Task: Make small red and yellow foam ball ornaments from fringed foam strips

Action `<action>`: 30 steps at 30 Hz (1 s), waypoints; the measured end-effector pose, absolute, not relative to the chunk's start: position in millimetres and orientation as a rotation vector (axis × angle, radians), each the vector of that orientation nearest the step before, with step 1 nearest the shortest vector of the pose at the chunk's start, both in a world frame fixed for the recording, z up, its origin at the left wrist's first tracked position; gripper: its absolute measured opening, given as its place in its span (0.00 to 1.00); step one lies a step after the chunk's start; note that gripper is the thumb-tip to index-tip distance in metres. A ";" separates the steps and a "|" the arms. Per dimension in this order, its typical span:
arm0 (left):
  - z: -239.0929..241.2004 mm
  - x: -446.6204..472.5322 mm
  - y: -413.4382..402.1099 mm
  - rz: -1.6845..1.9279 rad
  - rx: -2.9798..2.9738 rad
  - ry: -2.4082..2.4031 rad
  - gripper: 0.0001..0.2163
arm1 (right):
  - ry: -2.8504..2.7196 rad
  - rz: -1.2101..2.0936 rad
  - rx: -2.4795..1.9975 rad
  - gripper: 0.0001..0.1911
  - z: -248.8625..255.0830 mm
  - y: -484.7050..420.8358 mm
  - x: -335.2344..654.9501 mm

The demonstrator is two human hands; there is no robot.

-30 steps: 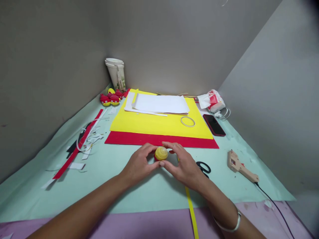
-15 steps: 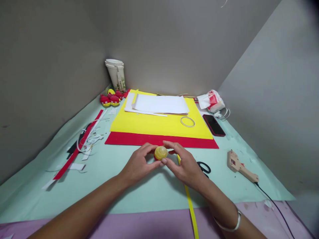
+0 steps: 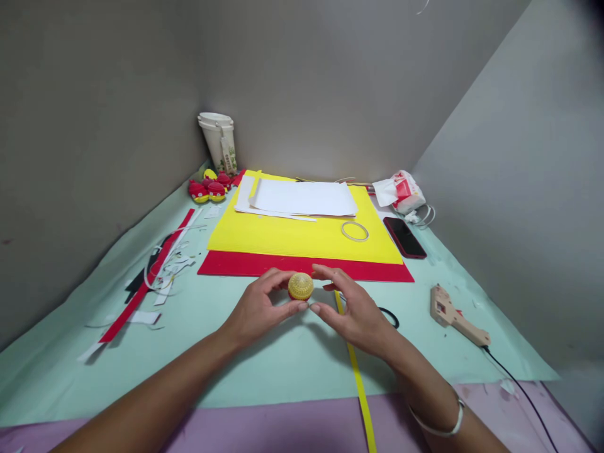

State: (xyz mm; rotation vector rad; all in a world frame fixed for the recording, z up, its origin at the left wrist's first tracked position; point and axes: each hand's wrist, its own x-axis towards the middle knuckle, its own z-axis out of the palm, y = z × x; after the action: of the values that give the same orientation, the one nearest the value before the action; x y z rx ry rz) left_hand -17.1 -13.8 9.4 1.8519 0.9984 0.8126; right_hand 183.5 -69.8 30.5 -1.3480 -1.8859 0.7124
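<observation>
Between thumb and fingers, my left hand [image 3: 257, 308] grips a small round piece [image 3: 301, 285] with a yellow, ridged dome and a red lower edge. My right hand [image 3: 356, 308] is just to the right of it, fingers and thumb apart, with a small gap to the piece. A long yellow paper strip [image 3: 356, 371] runs under my right hand and over the table's front edge. Black-handled scissors [image 3: 389, 318] lie partly hidden behind that hand.
Yellow sheets [image 3: 283, 236] and a red sheet [image 3: 226, 263] lie ahead, topped by white paper [image 3: 304, 196] and a ring [image 3: 355, 231]. To the right are a phone [image 3: 404, 238] and glue gun [image 3: 457, 318]; left, red strips [image 3: 146, 283], scraps, small red pieces [image 3: 207, 190] and a cup [image 3: 219, 141].
The round piece has moved slightly left and tilted in my left hand. My right fingers have come away from it and opened a little.
</observation>
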 end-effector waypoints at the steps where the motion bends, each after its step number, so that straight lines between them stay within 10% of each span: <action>1: 9.2 -17.5 -12.7 0.816 1.838 1.001 0.19 | -1.891 0.709 -1.360 0.29 30.1 -69.3 184.3; 30: 4.8 -15.2 -7.9 0.684 1.872 0.985 0.21 | -1.772 0.570 -1.446 0.31 -5.3 -63.6 167.6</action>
State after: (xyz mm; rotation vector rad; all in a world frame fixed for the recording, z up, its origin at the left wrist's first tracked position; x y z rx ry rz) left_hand -15.2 -7.9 4.8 1.8719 0.9849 0.6838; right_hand 167.6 -63.6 -5.3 -1.4462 -1.7718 0.5697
